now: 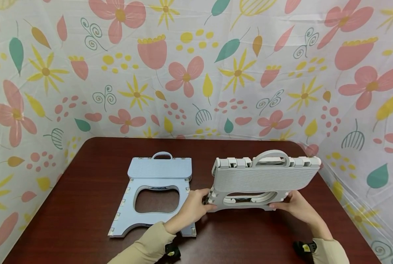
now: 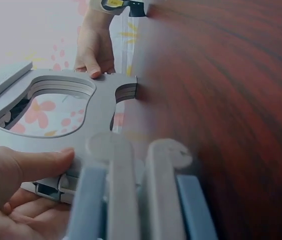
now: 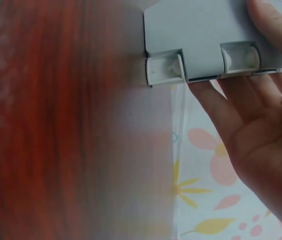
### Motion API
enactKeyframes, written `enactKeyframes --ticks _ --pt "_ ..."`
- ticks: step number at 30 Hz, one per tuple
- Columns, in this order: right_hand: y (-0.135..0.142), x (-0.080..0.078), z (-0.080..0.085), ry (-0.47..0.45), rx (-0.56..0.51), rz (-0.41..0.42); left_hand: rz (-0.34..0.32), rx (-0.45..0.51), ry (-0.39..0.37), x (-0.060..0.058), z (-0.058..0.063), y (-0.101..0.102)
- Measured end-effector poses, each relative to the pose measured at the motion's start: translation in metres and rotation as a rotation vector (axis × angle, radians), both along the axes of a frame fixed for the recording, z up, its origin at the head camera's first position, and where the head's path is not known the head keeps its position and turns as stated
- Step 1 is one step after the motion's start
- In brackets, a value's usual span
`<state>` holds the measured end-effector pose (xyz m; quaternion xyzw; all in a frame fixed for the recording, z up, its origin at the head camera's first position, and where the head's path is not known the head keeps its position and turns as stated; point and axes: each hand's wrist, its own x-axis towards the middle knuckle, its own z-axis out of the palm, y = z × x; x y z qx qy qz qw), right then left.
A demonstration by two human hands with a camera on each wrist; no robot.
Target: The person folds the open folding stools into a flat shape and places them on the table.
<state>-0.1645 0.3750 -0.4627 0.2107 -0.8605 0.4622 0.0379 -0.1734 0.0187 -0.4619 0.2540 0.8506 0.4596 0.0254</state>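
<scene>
A light grey folding stool (image 1: 262,178), folded, stands tilted on the right part of the table, its carry handle (image 1: 271,155) at the top. My left hand (image 1: 194,206) grips its left side edge; in the left wrist view the thumb (image 2: 43,165) lies over the leg panel and the fingers are underneath. The right side edge is held by my right hand (image 1: 296,208), with its thumb on the panel and its fingers (image 3: 231,102) behind, near the hinge slots. A pale blue folding stool (image 1: 161,169) lies folded on the table, just left of my left hand.
Under both stools is a dark red-brown wooden table (image 1: 94,176) with rounded far corners. A white curtain (image 1: 196,73) printed with flowers and leaves hangs behind it and along the sides. Each wrist wears a black strap (image 1: 172,252).
</scene>
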Motion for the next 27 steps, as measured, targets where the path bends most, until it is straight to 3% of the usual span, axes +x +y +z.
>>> enactKeyframes --ticks 6,13,20,27 --pt "0.001 0.0 0.002 0.024 0.015 -0.022 -0.048 0.049 0.03 0.0 -0.001 -0.002" --pt "0.001 -0.001 0.001 0.042 0.02 -0.009 -0.056 0.057 0.046 0.0 -0.001 -0.002" --pt "0.003 0.0 0.002 -0.002 0.073 -0.06 -0.053 0.065 0.066 0.0 0.004 -0.002" --pt "0.004 0.003 0.007 -0.029 0.082 -0.054 -0.061 0.063 0.068 0.003 0.009 -0.003"
